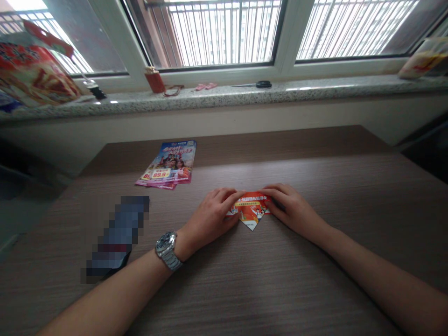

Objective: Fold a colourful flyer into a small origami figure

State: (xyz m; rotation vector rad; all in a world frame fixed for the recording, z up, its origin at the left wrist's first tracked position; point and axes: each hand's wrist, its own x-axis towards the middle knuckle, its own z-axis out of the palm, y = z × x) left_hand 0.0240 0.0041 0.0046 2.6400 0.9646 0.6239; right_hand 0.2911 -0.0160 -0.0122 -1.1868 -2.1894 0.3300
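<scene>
A small red folded paper flyer (252, 211) lies in front of me on the table, with printed writing and little figures. Its lower end comes to a pale point facing me. My left hand (220, 211), with a metal watch on the wrist, grips its left side between thumb and fingers. On the opposite side, my right hand (292, 209) holds the right edge in the same way, index finger along the top. Fingers cover both outer corners of the paper.
A stack of colourful flyers (171, 163) sits at the back left of the brown table (280, 289). Nearer my left forearm is a pixelated dark flat object (117, 238). Scissors (262, 84), a red case (155, 80) and a food bag (38, 74) are on the windowsill.
</scene>
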